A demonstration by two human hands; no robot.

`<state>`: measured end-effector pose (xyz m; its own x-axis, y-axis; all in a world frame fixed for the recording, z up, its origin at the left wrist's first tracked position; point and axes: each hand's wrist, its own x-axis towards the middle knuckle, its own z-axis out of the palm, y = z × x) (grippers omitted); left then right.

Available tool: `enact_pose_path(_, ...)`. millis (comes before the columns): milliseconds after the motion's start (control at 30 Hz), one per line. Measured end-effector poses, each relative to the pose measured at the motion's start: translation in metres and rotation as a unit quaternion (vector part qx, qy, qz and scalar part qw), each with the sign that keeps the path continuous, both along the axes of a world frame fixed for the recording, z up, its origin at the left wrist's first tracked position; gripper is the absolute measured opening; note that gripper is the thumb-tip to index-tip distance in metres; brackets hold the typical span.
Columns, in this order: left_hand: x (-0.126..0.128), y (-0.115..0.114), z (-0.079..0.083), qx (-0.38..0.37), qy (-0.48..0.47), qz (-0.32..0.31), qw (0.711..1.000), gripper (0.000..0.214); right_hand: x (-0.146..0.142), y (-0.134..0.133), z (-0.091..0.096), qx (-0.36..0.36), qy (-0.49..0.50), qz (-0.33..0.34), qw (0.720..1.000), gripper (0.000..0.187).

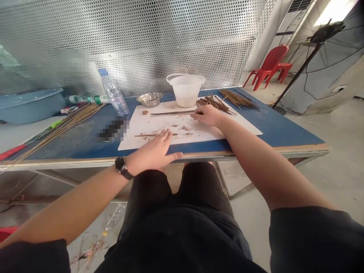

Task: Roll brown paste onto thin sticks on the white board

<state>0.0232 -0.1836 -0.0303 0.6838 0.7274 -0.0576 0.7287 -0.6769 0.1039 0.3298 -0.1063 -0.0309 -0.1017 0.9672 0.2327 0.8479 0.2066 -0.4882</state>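
Left hand [155, 149]: open, palm down, fingers spread; the fingertips rest on a thin brown stick [148, 135] on the white sheet [199, 136]. It presses rather than grips.
Right hand [207, 115]: fingers close together and lightly curled at the end of a long brown stick [173, 113] on the sheet's far half. Whether it has hold of the stick, I cannot tell.
Handling note: thin round sticks are likely to roll, so light, even fingertip pressure along the length seems best for keeping each one straight and steady.
Left wrist: black wristwatch [122, 167].
On the sheet: brown crumbs [184, 128] between the two sticks; small brown lump [145, 112] near the far edge.
Touching the sheet's far edge: bundle of brown sticks [214, 104], white plastic bucket [186, 91].
Beyond the sheet: steel bowl [149, 99], just behind it; second stick bundle [237, 98], to its far right.
Left of the sheet: water bottle [113, 93]; long bundle of pale sticks [71, 125]; blue basin [28, 106].
Under the sheet: blue surface [270, 132].
Well right of the sheet: red plastic chair [269, 66].
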Motion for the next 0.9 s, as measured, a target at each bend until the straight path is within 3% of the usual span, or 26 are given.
enact_pose_path(133,0.011,-0.004,-0.006,0.004,-0.006,0.025,1.000,0.117,0.000,0.005,-0.002,-0.008,-0.010,-0.010,1.000,0.037)
enact_pose_path(367,0.034,0.039,0.003,0.011,0.035,0.024,0.999,0.113,0.005,0.009,-0.006,0.009,-0.013,-0.007,1.000,0.036)
enact_pose_path(467,0.033,0.031,0.007,0.014,0.040,0.022,0.999,0.113,0.006,0.011,-0.007,0.007,-0.012,-0.010,1.000,0.036)
enact_pose_path(700,0.017,-0.014,0.014,0.014,0.036,0.020,0.999,0.118,0.004,0.013,-0.007,0.007,-0.019,-0.002,1.000,0.038)
enact_pose_path(900,0.031,0.005,0.010,-0.001,0.019,0.028,0.999,0.116,0.003,0.012,-0.007,0.000,-0.031,-0.002,1.000,0.035)
